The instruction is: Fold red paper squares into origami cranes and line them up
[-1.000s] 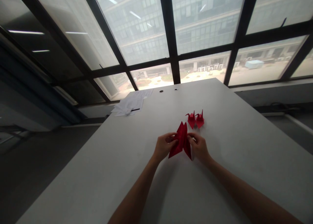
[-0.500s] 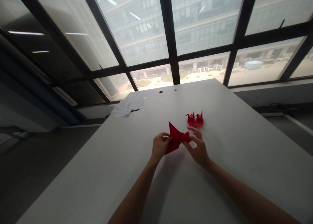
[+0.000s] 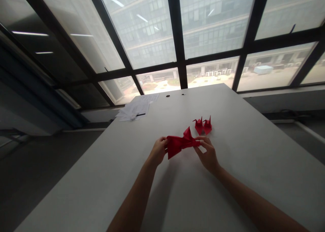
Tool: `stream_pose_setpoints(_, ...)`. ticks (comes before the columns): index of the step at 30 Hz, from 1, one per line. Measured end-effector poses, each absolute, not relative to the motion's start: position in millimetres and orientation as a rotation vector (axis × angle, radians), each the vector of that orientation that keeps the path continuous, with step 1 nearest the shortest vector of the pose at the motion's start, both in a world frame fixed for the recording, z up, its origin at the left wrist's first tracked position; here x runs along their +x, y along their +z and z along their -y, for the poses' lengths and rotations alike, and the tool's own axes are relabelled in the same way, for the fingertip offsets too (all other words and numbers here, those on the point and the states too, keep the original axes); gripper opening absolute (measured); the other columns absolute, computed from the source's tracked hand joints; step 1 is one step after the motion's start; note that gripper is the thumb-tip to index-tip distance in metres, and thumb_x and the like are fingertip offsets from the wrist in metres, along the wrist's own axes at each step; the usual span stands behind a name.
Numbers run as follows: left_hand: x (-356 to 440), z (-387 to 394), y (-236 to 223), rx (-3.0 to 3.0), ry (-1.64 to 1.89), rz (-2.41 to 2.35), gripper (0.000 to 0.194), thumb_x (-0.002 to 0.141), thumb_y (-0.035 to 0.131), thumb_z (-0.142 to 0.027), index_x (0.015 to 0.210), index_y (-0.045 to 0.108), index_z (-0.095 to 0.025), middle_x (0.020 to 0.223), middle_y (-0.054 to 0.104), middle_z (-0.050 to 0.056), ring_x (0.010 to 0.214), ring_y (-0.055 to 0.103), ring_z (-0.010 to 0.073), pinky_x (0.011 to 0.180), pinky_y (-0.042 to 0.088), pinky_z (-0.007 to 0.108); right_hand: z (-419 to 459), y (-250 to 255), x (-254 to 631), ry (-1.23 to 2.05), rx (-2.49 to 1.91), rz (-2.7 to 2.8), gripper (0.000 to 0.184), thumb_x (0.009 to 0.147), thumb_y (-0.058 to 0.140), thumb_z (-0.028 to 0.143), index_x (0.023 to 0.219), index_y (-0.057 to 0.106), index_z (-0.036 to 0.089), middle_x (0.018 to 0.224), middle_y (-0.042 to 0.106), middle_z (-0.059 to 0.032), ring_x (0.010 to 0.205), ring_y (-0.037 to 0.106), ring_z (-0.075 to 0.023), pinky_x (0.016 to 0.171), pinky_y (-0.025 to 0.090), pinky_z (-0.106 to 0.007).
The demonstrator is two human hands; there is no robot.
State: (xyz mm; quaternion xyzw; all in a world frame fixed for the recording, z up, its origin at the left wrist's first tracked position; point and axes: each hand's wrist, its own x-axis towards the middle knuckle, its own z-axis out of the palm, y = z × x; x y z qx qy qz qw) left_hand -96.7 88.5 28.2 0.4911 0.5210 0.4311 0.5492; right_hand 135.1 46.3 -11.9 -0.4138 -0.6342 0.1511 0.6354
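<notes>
A partly folded sheet of red origami paper [image 3: 177, 143] is stretched between my two hands above the table, with a creased flap standing up near its middle. My left hand [image 3: 159, 150] pinches its wide left end. At the narrow right end, my right hand [image 3: 207, 154] grips the paper between thumb and fingers. Just beyond my right hand, two finished red paper cranes stand side by side: a left crane [image 3: 198, 126] and a right crane [image 3: 207, 126].
The white table [image 3: 241, 147] reaches to large windows with dark frames. Loose printed papers [image 3: 135, 108] lie at its far left, with a dark pen [image 3: 140, 115] on them. A round hole [image 3: 168, 96] is near the far edge.
My left hand has shifted slightly left, and the red paper is now spread wider. Its tall left point has gone down, and a flap rises nearer the middle. The cranes stay put.
</notes>
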Motion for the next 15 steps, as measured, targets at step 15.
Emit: stream_pose_setpoints(15, -90.0, -77.1, 63.0, 1.808, 1.231, -1.310, 0.019, 0.082, 0.070, -0.033, 0.071, 0.065, -0.018, 0.071, 0.066, 0.002, 0.071, 0.062, 0.0178, 0.071, 0.051, 0.029, -39.2, -12.5, 134.0, 0.371, -0.818, 1.845, 0.022, 0.092, 0.058, 0.013, 0.097, 0.072, 0.028, 0.117, 0.064, -0.0094, 0.109, 0.058, -0.0259, 0.085, 0.056, -0.044)
